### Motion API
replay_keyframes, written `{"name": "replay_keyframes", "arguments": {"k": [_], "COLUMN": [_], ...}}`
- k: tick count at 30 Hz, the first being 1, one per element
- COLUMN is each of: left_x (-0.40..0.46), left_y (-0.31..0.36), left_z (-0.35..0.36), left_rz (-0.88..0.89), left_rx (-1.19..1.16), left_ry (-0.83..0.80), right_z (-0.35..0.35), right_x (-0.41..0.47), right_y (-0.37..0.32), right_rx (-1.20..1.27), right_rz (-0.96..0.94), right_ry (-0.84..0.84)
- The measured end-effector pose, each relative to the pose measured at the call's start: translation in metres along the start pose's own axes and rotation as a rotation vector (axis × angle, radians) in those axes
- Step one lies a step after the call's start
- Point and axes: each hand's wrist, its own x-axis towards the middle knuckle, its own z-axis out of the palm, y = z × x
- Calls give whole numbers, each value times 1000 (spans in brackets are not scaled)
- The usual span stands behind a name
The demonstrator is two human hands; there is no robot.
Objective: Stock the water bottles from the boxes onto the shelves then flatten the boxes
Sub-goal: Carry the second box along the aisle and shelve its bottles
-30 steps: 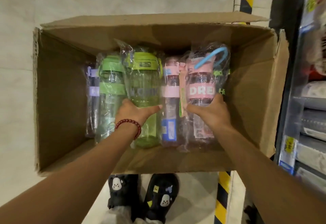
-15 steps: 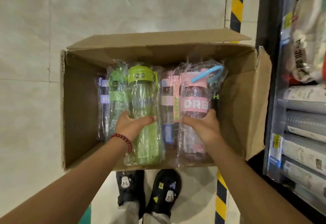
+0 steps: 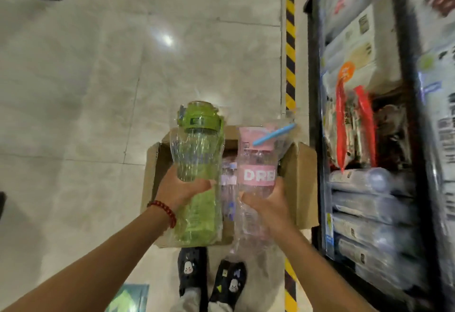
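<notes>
Far left: tiled floor [image 3: 73,115], a dark object at the top left corner, too cut off to name. Left hand [image 3: 183,187], red bead bracelet [image 3: 163,209] on the wrist, fingers curled round the middle of the green bottle [image 3: 197,164]; the bottle is upright in its clear plastic wrap, lid up, held well above the box [image 3: 299,188]. Box sits on the floor below both hands, flaps open, just beside the shelf [image 3: 312,139]. Between the two held bottles, more wrapped bottles [image 3: 227,183] show down in the box, a purple-banded one at least; count unclear, the hands and wrap hide most of the inside. Right hand [image 3: 267,203] grips the lower half of the pink bottle [image 3: 257,164], fingers wrapped round bottle and crinkled wrap together; blue strap at the lid, pink band reading "DRE...". Both bottles are clear of the box, neither on the shelf. Feet in dark shoes [image 3: 211,274] at the near edge of the box. Yellow-black floor tape [image 3: 290,41] runs along the shelf foot. Far right: shelf packed with bagged goods; blurred, no bottle slot visible here.

Progress, as a judgement: mid-stocking. Two bottles are picked and need shelving. The rest of the box still has to be emptied, then flattened. No flat boxes in view.
</notes>
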Motion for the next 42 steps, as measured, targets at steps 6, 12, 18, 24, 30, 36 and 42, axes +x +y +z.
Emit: {"name": "replay_keyframes", "arguments": {"k": [6, 12, 18, 24, 30, 36, 42], "left_x": [-95, -204, -292, -364, -412, -436, -443], "left_y": [92, 143, 186, 220, 256, 266, 237], "left_z": [-30, -53, -66, -64, -59, -58, -58], "left_rz": [133, 355, 420, 582, 774, 858, 830], "left_rx": [-52, -39, -99, -165, -50, 2, 52], "left_ry": [-23, -53, -151, -258, -432, -649, -829], "right_z": [-41, -79, -123, -165, -176, -170, -140], "right_x": [-89, -201, -298, -378, -424, -479, -530], "right_y": [-98, -145, -183, -204, -194, -164, -115], "right_rx": [77, 153, 229, 329, 462, 568, 657], "right_rz": [-168, -295, -381, -591, -627, -688, -696], "right_ry": [44, 30, 50, 88, 286, 477, 715]}}
